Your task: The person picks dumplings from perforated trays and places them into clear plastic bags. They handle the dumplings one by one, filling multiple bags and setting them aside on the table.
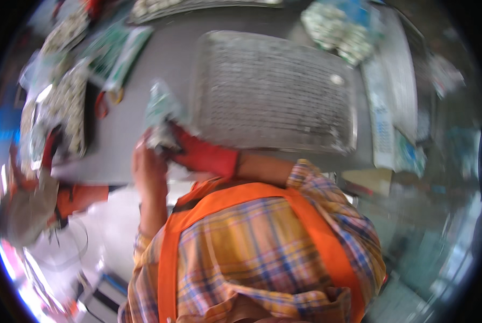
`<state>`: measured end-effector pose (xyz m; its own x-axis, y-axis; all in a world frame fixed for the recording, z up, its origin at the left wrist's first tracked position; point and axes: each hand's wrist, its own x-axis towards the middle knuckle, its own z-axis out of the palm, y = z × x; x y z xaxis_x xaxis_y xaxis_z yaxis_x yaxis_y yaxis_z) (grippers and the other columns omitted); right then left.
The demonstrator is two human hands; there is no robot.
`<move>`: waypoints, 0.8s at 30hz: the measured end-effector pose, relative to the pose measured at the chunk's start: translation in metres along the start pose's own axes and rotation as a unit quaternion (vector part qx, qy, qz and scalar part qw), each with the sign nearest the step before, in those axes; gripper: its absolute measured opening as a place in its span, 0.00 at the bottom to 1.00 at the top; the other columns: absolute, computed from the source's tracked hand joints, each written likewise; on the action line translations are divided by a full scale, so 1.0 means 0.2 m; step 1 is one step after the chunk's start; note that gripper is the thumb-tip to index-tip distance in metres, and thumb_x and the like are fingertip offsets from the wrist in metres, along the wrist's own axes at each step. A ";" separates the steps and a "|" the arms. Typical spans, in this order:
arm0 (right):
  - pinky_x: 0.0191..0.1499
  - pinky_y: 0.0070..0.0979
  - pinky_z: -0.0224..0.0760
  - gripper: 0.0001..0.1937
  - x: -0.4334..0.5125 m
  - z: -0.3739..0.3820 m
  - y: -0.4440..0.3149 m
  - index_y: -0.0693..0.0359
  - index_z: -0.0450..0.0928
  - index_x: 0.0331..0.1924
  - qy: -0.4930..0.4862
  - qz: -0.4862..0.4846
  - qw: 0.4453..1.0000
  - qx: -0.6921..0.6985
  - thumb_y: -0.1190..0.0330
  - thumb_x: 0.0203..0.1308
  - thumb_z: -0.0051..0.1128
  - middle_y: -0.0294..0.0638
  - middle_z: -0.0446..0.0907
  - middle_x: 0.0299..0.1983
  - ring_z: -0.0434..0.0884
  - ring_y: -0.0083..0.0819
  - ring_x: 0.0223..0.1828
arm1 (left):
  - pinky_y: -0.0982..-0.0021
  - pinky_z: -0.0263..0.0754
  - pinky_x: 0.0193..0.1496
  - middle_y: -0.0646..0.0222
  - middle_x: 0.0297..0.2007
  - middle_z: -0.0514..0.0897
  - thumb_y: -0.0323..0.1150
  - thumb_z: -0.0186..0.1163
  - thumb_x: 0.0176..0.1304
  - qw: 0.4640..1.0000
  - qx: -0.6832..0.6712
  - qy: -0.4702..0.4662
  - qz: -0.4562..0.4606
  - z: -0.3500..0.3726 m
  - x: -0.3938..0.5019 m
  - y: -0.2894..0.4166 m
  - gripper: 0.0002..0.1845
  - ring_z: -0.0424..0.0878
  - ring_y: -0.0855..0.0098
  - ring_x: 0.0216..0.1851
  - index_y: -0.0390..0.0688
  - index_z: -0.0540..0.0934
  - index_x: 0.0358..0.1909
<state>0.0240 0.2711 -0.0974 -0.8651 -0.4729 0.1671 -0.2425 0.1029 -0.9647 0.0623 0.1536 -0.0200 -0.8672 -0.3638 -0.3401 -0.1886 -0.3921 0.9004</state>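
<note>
My left hand [150,161] is bare, and it grips the lower end of a clear plastic bag with green print [160,101]. My right hand [196,151], in a red glove with dark fingertips, is closed on the same bag from the other side. Whitish contents show between the hands, too blurred to name. Just right of the hands lies a metal tray [273,93] with a ridged or perforated bottom. One small white piece [336,79] rests near its upper right corner.
Bags of whitish pieces [338,28] stand at the upper right. Flat green-printed bags [108,52] and scissors with red and yellow handles [108,101] lie upper left. Trays filled with pale pieces [69,105] are at the left, where a co-worker's gloved hand [51,145] reaches in.
</note>
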 end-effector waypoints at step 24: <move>0.48 0.36 0.73 0.18 -0.30 -1.55 0.77 0.66 0.79 0.47 0.307 0.162 0.889 -0.297 0.62 0.57 0.62 0.49 0.82 0.43 0.81 0.41 0.42 | 0.80 0.57 0.24 0.80 0.20 0.67 0.37 0.51 0.70 0.998 -0.002 0.061 0.019 -0.01 -0.12 -0.07 0.14 0.63 0.84 0.20 0.41 0.72 0.52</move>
<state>-0.0969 0.5865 -0.1935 -0.9642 0.2150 0.1555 0.0324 0.6769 -0.7353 0.0870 0.1660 -0.0246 -0.8108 -0.4790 -0.3362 -0.1541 -0.3795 0.9123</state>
